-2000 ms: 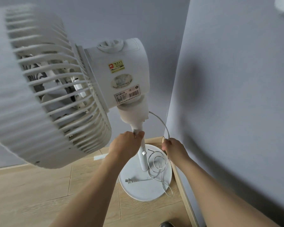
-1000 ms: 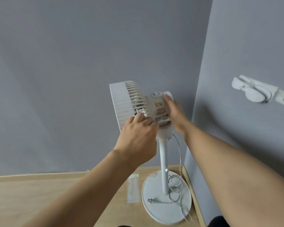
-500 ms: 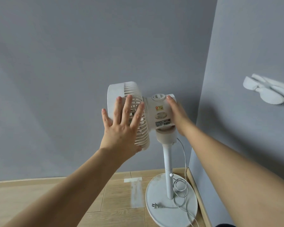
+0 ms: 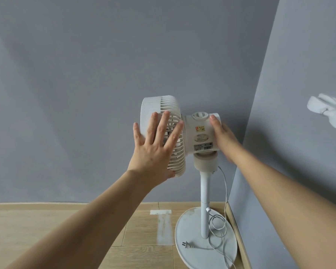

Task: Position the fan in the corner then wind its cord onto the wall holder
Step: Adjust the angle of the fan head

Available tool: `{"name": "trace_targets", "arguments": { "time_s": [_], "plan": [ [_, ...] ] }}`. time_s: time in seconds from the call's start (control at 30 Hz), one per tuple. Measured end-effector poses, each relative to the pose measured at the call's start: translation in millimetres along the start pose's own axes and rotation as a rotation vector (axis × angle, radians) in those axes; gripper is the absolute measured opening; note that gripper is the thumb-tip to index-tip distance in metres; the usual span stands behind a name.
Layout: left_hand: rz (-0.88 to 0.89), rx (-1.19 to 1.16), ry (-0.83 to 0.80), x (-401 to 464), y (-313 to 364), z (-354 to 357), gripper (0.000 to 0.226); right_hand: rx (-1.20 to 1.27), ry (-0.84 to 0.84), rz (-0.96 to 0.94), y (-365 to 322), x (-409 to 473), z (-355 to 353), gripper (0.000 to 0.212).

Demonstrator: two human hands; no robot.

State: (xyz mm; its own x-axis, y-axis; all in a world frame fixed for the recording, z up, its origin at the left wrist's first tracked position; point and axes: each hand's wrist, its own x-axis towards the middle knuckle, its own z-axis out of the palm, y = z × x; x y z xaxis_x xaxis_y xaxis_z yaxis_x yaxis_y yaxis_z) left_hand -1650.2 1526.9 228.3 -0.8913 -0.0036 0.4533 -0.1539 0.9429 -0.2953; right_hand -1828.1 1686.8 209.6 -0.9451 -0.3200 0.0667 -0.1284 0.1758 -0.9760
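Note:
A white pedestal fan [image 4: 199, 133] stands in the corner on its round base [image 4: 190, 230], its head facing left. My left hand [image 4: 153, 150] lies flat with fingers spread against the rear grille [image 4: 175, 136]. My right hand [image 4: 222, 136] cups the right end of the motor housing. The white cord [image 4: 224, 183] hangs from under the housing down to loose loops on the base, with the plug [image 4: 187, 245] lying on the base. A white wall holder [image 4: 328, 111] is fixed on the right wall, partly cut off by the frame edge.
Two grey walls meet just behind the fan. A wooden skirting board [image 4: 235, 235] runs along the right wall beside the base. A strip of white tape [image 4: 161, 212] and a pale streak mark the wooden floor [image 4: 47, 230] left of the base.
Two seconds ago my hands were low at the pole and cord. They rose to the fan head; the left hand opened from a grip to a flat palm on the grille.

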Motion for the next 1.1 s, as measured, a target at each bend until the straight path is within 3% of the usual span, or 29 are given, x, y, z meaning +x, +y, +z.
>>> {"name": "trace_targets", "arguments": {
  "time_s": [0.33, 0.6, 1.1],
  "plan": [
    [0.007, 0.03, 0.0, 3.4, -4.5, 5.6, 0.143, -0.038, -0.017, 0.007, -3.5, -4.1, -2.7, 0.074],
    [0.029, 0.039, 0.012, 6.5, -11.9, 11.0, 0.144, -0.026, 0.0, -0.006, -5.0, -7.2, -2.2, 0.046],
    [0.063, 0.025, 0.002, 8.4, -23.3, 11.5, 0.144, -0.053, -0.01, -0.019, -6.1, -13.4, -4.9, 0.058]
  ]
}}
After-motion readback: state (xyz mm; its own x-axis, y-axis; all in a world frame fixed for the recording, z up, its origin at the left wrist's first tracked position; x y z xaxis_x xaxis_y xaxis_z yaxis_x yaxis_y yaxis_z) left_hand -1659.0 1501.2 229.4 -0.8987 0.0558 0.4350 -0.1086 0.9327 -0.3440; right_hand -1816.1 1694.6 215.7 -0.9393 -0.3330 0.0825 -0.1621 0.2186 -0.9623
